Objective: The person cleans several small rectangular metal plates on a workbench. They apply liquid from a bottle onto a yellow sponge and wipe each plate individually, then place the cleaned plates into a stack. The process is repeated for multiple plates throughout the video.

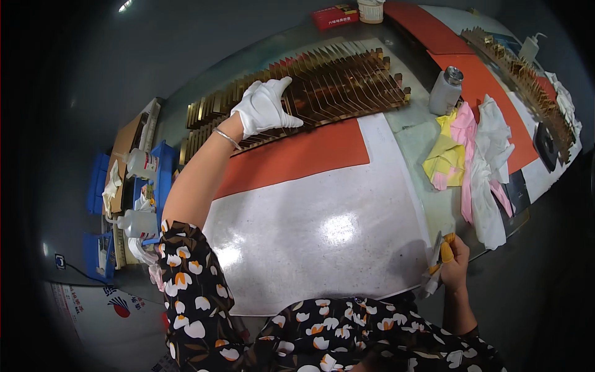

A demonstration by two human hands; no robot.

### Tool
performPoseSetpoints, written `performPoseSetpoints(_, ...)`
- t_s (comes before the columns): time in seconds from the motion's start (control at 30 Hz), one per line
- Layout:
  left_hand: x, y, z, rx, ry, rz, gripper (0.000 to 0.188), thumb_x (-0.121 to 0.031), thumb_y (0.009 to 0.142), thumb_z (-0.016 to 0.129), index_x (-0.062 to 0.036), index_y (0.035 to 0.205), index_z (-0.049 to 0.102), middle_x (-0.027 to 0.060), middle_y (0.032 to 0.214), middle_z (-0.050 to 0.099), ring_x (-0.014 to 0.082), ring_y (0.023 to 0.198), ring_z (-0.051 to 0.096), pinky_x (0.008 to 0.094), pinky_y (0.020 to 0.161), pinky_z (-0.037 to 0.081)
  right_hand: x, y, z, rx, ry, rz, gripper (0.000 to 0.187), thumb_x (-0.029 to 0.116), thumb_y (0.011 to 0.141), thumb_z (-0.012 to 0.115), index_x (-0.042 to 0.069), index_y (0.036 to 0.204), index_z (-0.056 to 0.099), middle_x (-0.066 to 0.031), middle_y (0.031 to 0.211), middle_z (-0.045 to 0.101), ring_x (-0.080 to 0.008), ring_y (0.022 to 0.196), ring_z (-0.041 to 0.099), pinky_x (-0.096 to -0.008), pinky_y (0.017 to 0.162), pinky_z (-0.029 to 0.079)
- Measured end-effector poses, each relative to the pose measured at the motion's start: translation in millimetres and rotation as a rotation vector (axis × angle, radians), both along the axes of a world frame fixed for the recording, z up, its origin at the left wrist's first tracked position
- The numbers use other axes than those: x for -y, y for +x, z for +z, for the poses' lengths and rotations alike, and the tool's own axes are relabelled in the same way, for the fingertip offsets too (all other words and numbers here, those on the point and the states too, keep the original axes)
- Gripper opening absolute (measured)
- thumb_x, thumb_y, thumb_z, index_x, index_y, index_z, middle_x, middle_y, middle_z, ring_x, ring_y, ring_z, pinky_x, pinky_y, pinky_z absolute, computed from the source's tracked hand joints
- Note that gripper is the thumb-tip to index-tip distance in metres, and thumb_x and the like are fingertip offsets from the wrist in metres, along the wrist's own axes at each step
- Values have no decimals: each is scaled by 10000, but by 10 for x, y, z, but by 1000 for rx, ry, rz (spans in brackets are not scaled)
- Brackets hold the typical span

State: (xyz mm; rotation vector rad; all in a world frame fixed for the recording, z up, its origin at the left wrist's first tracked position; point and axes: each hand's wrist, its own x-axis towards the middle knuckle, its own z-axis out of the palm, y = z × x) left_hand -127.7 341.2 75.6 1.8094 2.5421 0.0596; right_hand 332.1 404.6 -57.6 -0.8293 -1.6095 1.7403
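Up on the wearer's head we go, a single wide fisheye view, peering down and forward across the bench (pixel 412 149)! Patterned clothing (pixel 347 322) crowds the lower edge, right up close, and the left sleeve (pixel 192 291) looms big at lower left. The left hand (pixel 263 110) sits farther out, above centre; the right hand (pixel 457 265) is lower right. And those bench edges bow toward a dark rim!
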Motion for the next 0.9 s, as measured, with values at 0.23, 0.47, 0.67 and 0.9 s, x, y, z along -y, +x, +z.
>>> performPoseSetpoints(0.23, -47, -46, -278, -15, 146, -72, 1035, -583, 573, 743, 18, 1322, 357, 179, 1256, 488, 306, 1173, 464, 480, 1067, 243, -12, 15, 48, 22, -47, 21, 101, 75, 853, 535, -23, 870, 554, 27, 702, 518, -34, 620, 451, -184, 552, 361)
performPoseSetpoints(0.47, -13, -4, -239, 58, 208, -72, 822, -495, 629, 740, -19, 1242, 471, 152, 1246, 503, 298, 1153, 487, 500, 1081, 201, -22, 26, 51, 1, -45, 34, 96, 68, 838, 533, -24, 849, 557, 27, 672, 510, -31, 605, 445, -191, 536, 357)
performPoseSetpoints(0.67, 78, -39, -248, 110, 343, -46, 788, -397, 626, 769, -4, 1237, 465, 169, 1232, 501, 317, 1156, 468, 405, 1031, 327, -29, 46, 30, -15, -68, 50, 123, 92, 866, 540, -30, 872, 554, 19, 732, 544, -34, 640, 466, -180, 572, 371)
performPoseSetpoints(0.9, 584, 82, 68, 105, 618, -20, 773, -312, 643, 743, 10, 1273, 433, 172, 1243, 488, 299, 1161, 473, 361, 999, 357, -46, -5, 42, -30, -7, 73, 166, 140, 901, 543, -11, 831, 544, 34, 702, 519, -23, 652, 456, -181, 598, 371)
